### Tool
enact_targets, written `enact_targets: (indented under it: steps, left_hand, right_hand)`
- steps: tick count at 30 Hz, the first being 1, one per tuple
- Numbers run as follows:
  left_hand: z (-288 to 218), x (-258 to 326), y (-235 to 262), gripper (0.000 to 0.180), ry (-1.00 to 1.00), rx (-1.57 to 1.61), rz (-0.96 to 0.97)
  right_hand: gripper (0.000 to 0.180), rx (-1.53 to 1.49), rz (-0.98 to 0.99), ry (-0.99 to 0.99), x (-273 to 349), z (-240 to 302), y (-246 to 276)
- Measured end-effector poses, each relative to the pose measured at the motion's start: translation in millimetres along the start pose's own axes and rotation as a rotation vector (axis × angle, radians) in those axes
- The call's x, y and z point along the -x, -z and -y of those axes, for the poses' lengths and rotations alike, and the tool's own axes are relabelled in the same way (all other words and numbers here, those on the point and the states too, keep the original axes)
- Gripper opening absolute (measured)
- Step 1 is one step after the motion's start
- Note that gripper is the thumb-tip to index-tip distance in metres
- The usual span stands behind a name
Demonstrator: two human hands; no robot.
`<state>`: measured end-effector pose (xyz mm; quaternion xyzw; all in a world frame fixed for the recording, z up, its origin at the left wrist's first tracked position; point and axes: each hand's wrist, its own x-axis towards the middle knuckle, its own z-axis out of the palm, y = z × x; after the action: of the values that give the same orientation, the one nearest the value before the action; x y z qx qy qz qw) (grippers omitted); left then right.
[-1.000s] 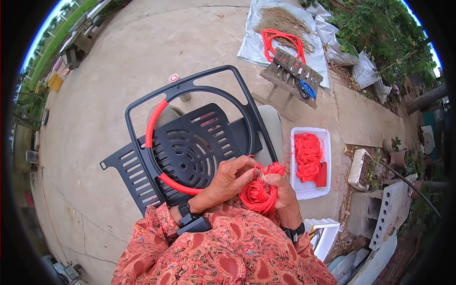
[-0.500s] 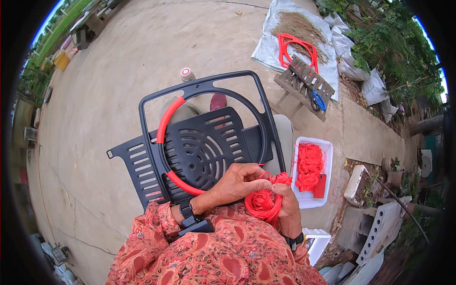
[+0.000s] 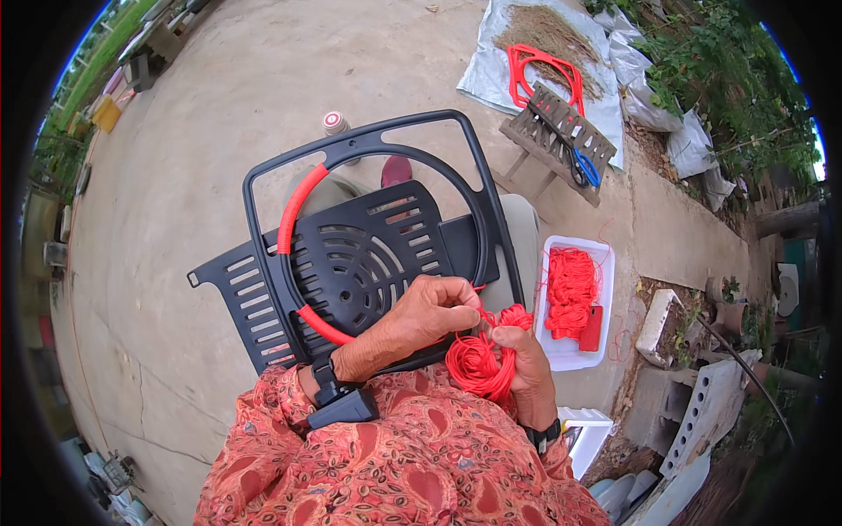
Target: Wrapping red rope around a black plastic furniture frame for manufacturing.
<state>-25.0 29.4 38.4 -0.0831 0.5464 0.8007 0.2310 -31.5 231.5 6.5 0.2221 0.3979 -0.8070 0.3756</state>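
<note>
A black plastic frame with a round ring point(image 3: 479, 209) rests over my lap, on top of a black slotted panel point(image 3: 345, 296). Red cord is wrapped tightly round two stretches of the ring, one at upper left point(image 3: 301, 203) and one at lower left point(image 3: 324, 327). My right hand point(image 3: 528, 364) grips a loose bundle of red cord point(image 3: 474, 368) just right of the frame's near edge. Beside it, my left hand point(image 3: 430, 314) pinches a strand at the bundle's top; the fingertips partly hide it.
A white tray point(image 3: 552, 358) with more red cord point(image 3: 572, 294) and a red rectangular object point(image 3: 592, 329) sits at right. Beyond it, scissors with blue handles point(image 3: 585, 167) lie on a slatted wooden stool point(image 3: 574, 130). A capped container point(image 3: 334, 124) stands past the frame.
The frame and both hands sit slightly further left and higher in the picture. My left fingers have drawn a little away from the bundle, still pinching the strand.
</note>
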Motion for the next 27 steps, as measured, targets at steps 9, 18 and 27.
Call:
enact_targets:
  steps: [9, 18, 27]
  left_hand:
    - [-15.1, 7.7, 14.3, 0.010, 0.077, 0.038, 0.053]
    - [-41.4, 7.0, 46.4, 0.026, -0.051, 0.200, 0.038]
    - [-19.1, -9.3, 28.2, 0.024, -0.113, -0.041, -0.052]
  right_hand:
    - [0.021, 0.094, 0.081, 0.006, 4.0, 6.1, 1.5]
    - [0.024, 0.119, 0.071, -0.006, 2.7, 6.4, 0.1]
    - [0.026, 0.016, 0.149, -0.011, 1.7, 3.3, 9.7]
